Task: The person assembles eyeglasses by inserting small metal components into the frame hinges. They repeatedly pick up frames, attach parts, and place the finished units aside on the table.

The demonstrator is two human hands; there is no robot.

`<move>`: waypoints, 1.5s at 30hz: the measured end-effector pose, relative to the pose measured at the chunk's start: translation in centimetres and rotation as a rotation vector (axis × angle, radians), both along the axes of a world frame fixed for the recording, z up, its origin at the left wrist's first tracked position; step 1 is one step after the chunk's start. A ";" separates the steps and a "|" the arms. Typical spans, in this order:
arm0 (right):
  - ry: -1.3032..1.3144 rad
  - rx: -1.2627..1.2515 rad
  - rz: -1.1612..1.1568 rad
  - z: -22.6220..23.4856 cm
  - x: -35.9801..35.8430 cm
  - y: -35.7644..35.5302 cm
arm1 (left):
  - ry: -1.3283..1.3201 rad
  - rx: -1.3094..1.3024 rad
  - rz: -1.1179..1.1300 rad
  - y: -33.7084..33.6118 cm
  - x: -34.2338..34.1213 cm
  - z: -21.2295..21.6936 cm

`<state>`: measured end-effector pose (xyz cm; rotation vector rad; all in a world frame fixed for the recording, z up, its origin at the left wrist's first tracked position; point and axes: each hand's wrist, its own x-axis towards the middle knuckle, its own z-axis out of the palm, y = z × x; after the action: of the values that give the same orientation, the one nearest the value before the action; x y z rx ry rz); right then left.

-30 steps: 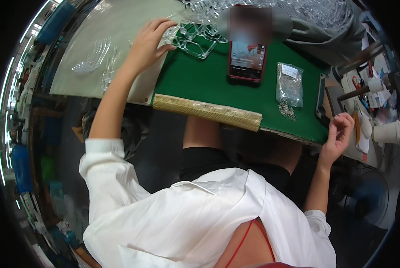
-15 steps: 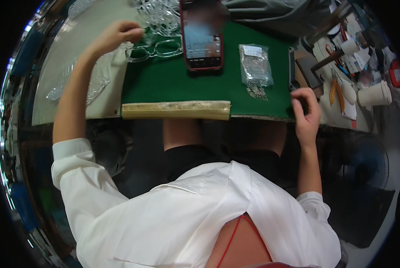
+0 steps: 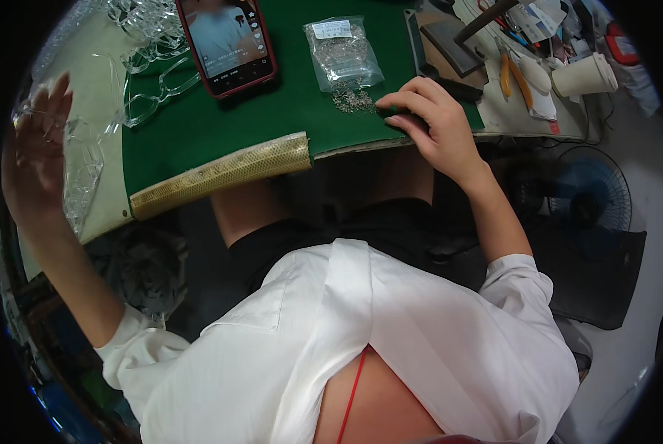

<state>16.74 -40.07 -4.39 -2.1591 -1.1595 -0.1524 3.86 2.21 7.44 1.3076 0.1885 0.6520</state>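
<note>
Silvery bits (image 3: pixel 354 101) lie just beside the right hand's grip (image 3: pixel 441 129), fingertips (image 3: pixel 385 102) slightly apart; the left hand's (image 3: pixel 39 163) hold I cannot tell.

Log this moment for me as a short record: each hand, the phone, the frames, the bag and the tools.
Left hand: raised at the far left, by clear plastic pieces; whether it grips anything is unclear
Right hand: fingertips lowered at the edge of small metal pieces; any pinch is unclear
Phone: red case, screen lit
Clear eyeglass frames: clustered left of the phone
Bag: clear, white label, beside the metal pieces
Pliers: orange handles, right of the green mat
</note>
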 end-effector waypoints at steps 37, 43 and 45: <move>-0.031 -0.167 0.138 0.2 2.2 1.6 | 0.004 0.540 -0.360 -15.2 -1.8 -7.2; -0.056 -0.192 0.088 -0.2 1.8 0.3 | -0.140 0.551 -0.382 -16.3 -1.7 -6.8; 0.025 -0.089 0.096 0.0 1.8 0.1 | -0.224 0.577 -0.448 -17.0 -1.2 -6.8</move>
<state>18.56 -40.02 -4.36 -2.1709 -1.2744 -0.0320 2.62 -14.75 0.63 1.7384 -0.4999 0.4728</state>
